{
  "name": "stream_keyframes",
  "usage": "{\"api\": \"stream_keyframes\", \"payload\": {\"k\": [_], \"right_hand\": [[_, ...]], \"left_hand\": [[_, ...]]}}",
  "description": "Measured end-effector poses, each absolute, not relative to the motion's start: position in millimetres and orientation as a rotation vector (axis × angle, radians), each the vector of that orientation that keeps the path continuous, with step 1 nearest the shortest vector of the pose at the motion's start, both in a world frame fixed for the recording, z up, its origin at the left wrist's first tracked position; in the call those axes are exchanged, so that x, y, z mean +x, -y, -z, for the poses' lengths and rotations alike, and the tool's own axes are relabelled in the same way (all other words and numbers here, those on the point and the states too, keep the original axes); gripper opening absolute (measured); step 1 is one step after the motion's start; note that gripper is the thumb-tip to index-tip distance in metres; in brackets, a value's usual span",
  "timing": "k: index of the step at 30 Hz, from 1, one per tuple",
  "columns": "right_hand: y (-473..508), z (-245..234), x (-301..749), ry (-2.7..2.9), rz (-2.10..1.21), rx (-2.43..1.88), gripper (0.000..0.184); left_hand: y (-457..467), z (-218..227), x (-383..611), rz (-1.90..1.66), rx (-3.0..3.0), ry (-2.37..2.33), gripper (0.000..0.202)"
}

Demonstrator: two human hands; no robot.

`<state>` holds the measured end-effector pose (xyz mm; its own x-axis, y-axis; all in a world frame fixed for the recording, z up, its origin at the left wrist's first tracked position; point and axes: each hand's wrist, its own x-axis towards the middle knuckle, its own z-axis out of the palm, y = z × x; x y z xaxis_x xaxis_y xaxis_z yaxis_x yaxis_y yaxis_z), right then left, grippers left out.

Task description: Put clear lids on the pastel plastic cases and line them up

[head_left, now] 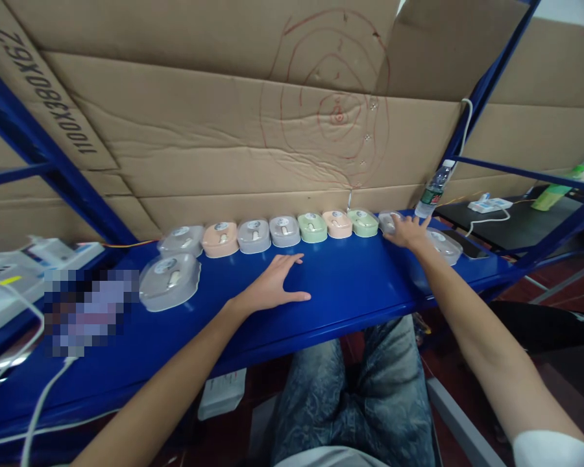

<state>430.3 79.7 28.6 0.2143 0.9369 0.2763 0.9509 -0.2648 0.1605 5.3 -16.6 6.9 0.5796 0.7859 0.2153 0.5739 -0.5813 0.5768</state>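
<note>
A row of small lidded plastic boxes in grey, peach and green runs along the back of the blue tabletop [350, 279]. My left hand [272, 285] hovers low over the middle of the tabletop, thumb and fingers apart, with nothing in it. Closest to it are a grey box [285, 231] and a green box [312, 227]. At the right end of the row my right hand [409, 232] is spread over a grey box [388, 222], partly hiding it; whether the fingertips touch it I cannot tell. Another clear grey box [446, 246] lies just right of that wrist.
A water bottle [434, 189] stands behind my right hand. At left are a larger-looking grey box [170, 282], a blurred-out phone-like object [95, 314] with a white cable, and white cartons [65, 256]. Blue frame posts and a cardboard wall [199, 130] bound the tabletop.
</note>
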Motion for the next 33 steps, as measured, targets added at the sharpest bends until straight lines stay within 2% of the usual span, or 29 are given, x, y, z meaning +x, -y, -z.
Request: {"api": "stream_keyframes", "payload": {"k": [7,12,15,19,22,25,29,33], "right_hand": [[-42.0,-11.1,397.9,1.883,0.935,-2.261,0.075],[22.1,-10.8,367.5,1.864,0.958,-2.158,0.064],[60.3,-14.4,344.9,1.951,0.776,-2.078,0.058],[84.3,-18.9,305.6,2.263,0.459,-1.641,0.044],[75.1,-17.6,276.0,2.433,0.118,-1.133,0.049],[54.3,-12.0,258.0,2.367,-0.221,-0.793,0.055],[35.6,-3.4,258.0,2.214,-0.448,-0.693,0.052],[31.5,2.1,266.8,2.137,-0.545,-0.709,0.056]], "left_hand": [[17.1,-8.1,5.4,-0.608,2.372,-1.094,0.102],[16.4,-6.0,5.5,-0.644,2.337,-1.109,0.100],[15.3,-4.3,5.2,-0.678,2.342,-1.100,0.096],[14.0,-2.2,3.6,-0.715,2.340,-1.049,0.107],[13.4,-0.9,2.2,-0.754,2.348,-0.989,0.117],[14.1,-0.9,1.8,-0.748,2.376,-0.956,0.119],[16.1,-2.1,4.0,-0.719,2.375,-1.017,0.111],[17.2,-2.2,6.6,-0.721,2.347,-1.018,0.119]]}}
